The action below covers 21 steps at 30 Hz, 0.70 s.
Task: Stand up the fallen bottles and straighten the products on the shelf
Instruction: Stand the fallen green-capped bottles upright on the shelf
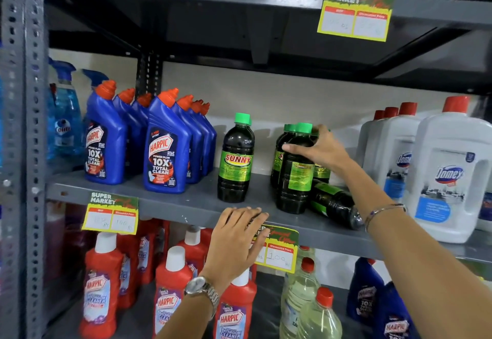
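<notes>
On the grey middle shelf [165,202] stand dark Sunny bottles with green caps. One upright Sunny bottle [235,157] stands alone at the centre. To its right is a cluster of upright Sunny bottles [294,178]. My right hand [319,149] grips the upper part of the front bottle in that cluster. A fallen Sunny bottle [336,204] lies on its side just right of the cluster, its base towards the shelf's front edge. My left hand [235,242] rests flat, fingers apart, on the shelf's front lip and holds nothing.
Blue Harpic bottles [165,149] and a blue spray bottle [64,120] stand at the left. White Domex jugs [450,173] stand at the right. Price tags [110,213] hang from the shelf edge. Red Harpic bottles [101,285] and clear bottles [300,296] fill the shelf below.
</notes>
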Each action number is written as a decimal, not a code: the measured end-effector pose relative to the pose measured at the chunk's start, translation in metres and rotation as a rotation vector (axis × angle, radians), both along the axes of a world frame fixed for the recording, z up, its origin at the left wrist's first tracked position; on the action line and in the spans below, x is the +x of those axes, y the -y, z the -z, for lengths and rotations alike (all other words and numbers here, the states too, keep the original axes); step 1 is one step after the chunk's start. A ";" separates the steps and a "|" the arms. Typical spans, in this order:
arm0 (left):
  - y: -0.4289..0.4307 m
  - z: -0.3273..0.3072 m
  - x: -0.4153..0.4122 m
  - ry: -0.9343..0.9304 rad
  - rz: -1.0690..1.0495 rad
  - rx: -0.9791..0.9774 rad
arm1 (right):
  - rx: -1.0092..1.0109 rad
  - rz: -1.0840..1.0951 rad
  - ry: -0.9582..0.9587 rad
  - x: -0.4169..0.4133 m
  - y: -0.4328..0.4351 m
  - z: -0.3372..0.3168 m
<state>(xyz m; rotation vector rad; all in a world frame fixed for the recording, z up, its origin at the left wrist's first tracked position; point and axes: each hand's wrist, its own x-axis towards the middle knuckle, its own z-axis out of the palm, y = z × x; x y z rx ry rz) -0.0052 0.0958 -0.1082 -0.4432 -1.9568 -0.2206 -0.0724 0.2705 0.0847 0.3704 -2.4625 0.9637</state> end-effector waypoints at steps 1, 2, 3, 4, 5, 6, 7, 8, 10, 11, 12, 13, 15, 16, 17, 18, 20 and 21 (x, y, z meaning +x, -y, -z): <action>0.000 0.000 0.000 0.006 -0.001 -0.002 | 0.017 0.001 -0.008 0.000 0.002 0.001; 0.000 0.000 0.000 0.010 -0.002 -0.002 | -0.058 -0.057 0.033 0.001 0.003 0.001; 0.000 0.001 0.000 0.011 -0.004 -0.002 | -0.191 -0.150 0.094 0.003 0.005 0.000; 0.000 0.001 0.000 0.012 -0.004 -0.001 | -0.297 -0.223 0.139 0.003 0.004 0.000; 0.000 0.001 -0.001 0.011 -0.005 0.001 | -0.340 -0.257 0.140 0.002 0.002 0.000; 0.000 0.001 -0.001 0.012 -0.005 0.003 | -0.317 -0.244 0.124 0.003 0.000 -0.001; 0.000 0.001 -0.001 0.016 -0.004 0.004 | -0.300 -0.242 0.105 0.004 -0.001 -0.001; 0.000 0.002 -0.001 0.023 -0.002 0.005 | -0.273 -0.223 0.074 0.004 -0.002 -0.002; 0.000 0.001 0.000 0.036 -0.002 0.007 | -0.177 -0.156 0.022 0.007 -0.003 -0.002; 0.000 0.001 0.000 0.039 -0.001 0.007 | -0.138 -0.142 0.017 0.008 -0.004 -0.002; 0.000 0.000 0.001 0.041 0.002 0.006 | -0.137 -0.148 0.021 0.011 -0.004 -0.002; 0.000 0.000 0.001 0.041 0.003 0.005 | -0.184 -0.179 0.050 0.010 -0.004 -0.002; 0.000 -0.001 0.002 0.038 0.002 0.002 | -0.281 -0.249 0.108 0.009 -0.005 0.000; 0.001 -0.001 0.003 0.037 0.001 0.000 | -0.295 -0.267 0.114 0.009 -0.007 0.001; 0.001 -0.001 0.003 0.035 0.000 -0.001 | -0.284 -0.263 0.102 0.009 -0.008 0.002; 0.001 -0.001 0.003 0.034 0.001 0.000 | -0.263 -0.253 0.075 0.008 -0.008 0.003; 0.001 -0.001 0.004 0.029 0.006 0.004 | -0.201 -0.206 0.017 0.008 -0.009 0.003; 0.000 -0.001 0.003 0.024 0.007 0.005 | -0.175 -0.190 0.001 0.009 -0.009 0.003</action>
